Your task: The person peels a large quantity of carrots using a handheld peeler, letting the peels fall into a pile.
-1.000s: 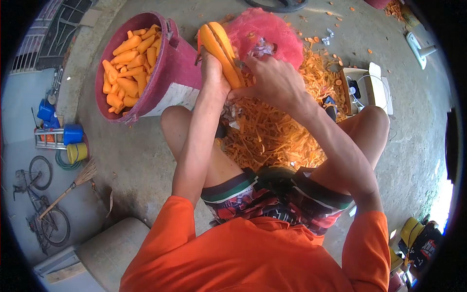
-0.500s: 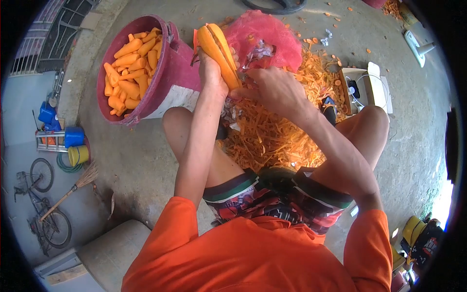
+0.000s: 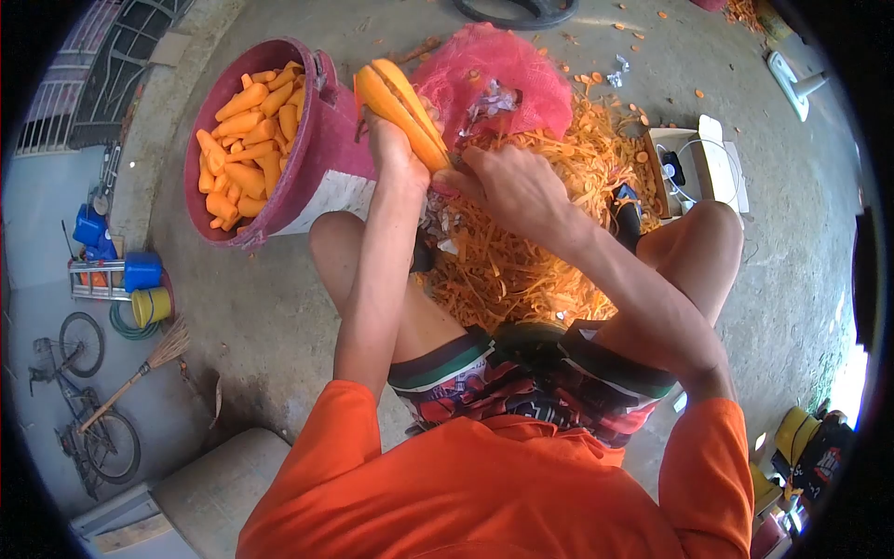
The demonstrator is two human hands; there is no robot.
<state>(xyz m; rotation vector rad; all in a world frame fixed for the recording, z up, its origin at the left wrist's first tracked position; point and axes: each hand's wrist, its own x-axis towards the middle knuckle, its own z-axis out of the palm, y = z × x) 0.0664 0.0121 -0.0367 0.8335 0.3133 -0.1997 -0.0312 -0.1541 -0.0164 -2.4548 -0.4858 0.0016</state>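
Observation:
My left hand [image 3: 395,154] is wrapped around a large orange carrot [image 3: 396,104], held tilted above the floor beside the bucket. A long groove or darker strip runs along the carrot's length. My right hand [image 3: 521,191] is closed at the carrot's lower end. What it grips is hidden by its own fingers. Beneath both hands, a heap of carrot peelings [image 3: 521,265] spreads between my legs. Just beyond them lies a pink mesh bag [image 3: 535,79] with crumpled paper on it.
To the left, a tilted dark pink bucket [image 3: 321,140] holds many peeled carrots [image 3: 247,140]. On the right sits an open cardboard box [image 3: 712,177] with a white cable. A black tyre [image 3: 517,19] lies at the far edge, and a broom [image 3: 168,347] at the left.
The carrot and both hands have shifted slightly down and to the left. My grip looks the same. The whole view has also moved a little.

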